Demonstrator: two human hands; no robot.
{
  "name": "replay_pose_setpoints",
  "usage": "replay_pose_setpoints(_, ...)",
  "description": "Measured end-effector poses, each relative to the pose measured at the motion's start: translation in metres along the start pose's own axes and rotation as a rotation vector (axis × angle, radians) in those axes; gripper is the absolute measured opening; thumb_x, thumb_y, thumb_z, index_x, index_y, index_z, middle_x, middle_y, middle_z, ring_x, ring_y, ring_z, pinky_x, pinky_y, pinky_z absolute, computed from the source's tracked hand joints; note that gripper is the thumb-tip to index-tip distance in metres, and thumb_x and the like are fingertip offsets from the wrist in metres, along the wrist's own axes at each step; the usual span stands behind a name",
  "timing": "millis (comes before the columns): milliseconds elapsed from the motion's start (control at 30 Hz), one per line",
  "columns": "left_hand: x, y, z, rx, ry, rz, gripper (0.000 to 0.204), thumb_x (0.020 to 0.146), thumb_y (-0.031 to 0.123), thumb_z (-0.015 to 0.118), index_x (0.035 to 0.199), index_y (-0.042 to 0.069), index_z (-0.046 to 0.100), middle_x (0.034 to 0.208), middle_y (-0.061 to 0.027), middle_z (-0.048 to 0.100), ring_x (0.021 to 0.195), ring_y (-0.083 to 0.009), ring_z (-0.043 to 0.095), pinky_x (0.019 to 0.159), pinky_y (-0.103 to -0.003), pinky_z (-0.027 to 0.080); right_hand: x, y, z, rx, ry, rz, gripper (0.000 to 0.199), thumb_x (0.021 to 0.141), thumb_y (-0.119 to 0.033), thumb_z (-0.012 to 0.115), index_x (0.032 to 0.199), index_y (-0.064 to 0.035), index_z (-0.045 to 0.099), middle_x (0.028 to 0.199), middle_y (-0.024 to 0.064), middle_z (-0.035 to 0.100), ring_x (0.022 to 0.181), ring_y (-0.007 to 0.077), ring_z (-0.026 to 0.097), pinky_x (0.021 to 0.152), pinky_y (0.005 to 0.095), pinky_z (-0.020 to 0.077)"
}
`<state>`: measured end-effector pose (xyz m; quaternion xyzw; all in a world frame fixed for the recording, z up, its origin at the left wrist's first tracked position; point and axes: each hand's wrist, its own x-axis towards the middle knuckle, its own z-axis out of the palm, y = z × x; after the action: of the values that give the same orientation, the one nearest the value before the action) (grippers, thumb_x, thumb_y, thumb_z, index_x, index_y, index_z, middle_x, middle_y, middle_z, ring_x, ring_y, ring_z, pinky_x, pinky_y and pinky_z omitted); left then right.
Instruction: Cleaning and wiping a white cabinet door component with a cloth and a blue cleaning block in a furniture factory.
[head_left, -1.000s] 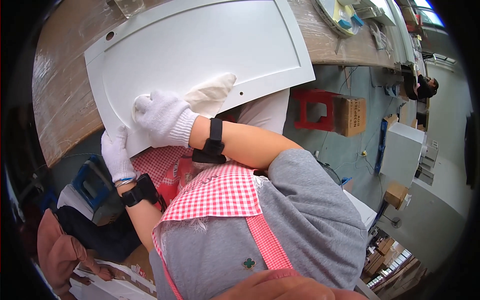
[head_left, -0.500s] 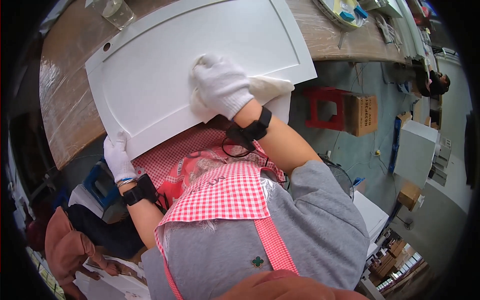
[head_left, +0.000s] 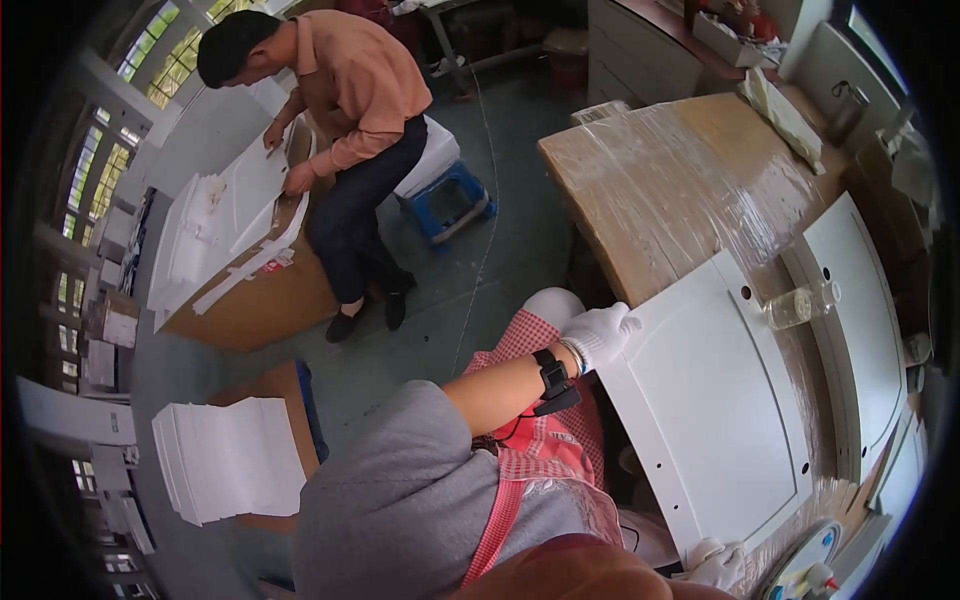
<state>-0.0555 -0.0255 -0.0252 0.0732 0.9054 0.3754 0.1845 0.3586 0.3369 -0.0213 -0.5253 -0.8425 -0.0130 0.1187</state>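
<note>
A white panel [head_left: 705, 400] with several dark holes in its face lies over the near side of the wrapped table, partly beyond its edge. My left hand [head_left: 600, 335], in a white glove, grips the panel's left corner with its fingers closed over the edge. At the bottom of the view my right hand [head_left: 715, 565], also gloved, is curled at the panel's other near corner. My body and the picture's rim partly hide it. The cloth is out of sight.
Beyond the panel are a clear bottle [head_left: 790, 308] and more white panels [head_left: 865, 330]. Plastic film covers the brown table [head_left: 680, 190]. A co-worker [head_left: 360, 100] leans over white boards [head_left: 235, 215] at left, near a blue stool [head_left: 450, 205]. Stacked white pieces [head_left: 230, 455] stand nearer.
The view has swung left. My right hand has left the cloth on the panel's middle and is at its edge. The panel now shows a flatter face with several holes.
</note>
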Motion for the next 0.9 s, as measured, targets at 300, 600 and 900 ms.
replay_pose_setpoints(300,0.000,-0.004,0.005,-0.011,0.113,0.073,0.043,0.105,0.044,0.044,0.102,0.004,0.061,0.092,-0.0237,0.072,0.089,-0.0431,0.070,0.077,-0.057,0.051,0.035,-0.331,0.009,0.297,-0.305,-0.605,0.025,0.098,-0.024,0.059,0.115,-0.0065,0.068,0.112,0.0213,0.062,0.100,0.0396,0.064,0.087,0.0466,0.0517)
replay_pose_setpoints(600,0.000,-0.004,0.004,-0.036,0.057,0.071,0.045,0.106,0.044,0.042,0.105,0.004,0.061,0.093,-0.0223,0.072,0.089,-0.0435,0.069,0.077,-0.057,0.051,-0.057,-0.272,-0.021,0.457,-0.414,-0.625,0.029,0.096,-0.016,0.061,0.117,0.0017,0.069,0.117,0.0202,0.064,0.109,0.0368,0.062,0.094,0.0424,0.0511)
replay_pose_setpoints(900,-0.001,-0.004,0.005,-0.067,0.048,0.079,0.043,0.106,0.044,0.043,0.104,0.004,0.061,0.094,-0.0234,0.072,0.092,-0.0438,0.068,0.079,-0.058,0.052,0.029,-0.006,0.024,-0.179,-0.182,0.000,0.043,0.102,-0.037,0.050,0.115,-0.0038,0.073,0.111,0.0182,0.074,0.103,0.0309,0.071,0.086,0.0387,0.0573)
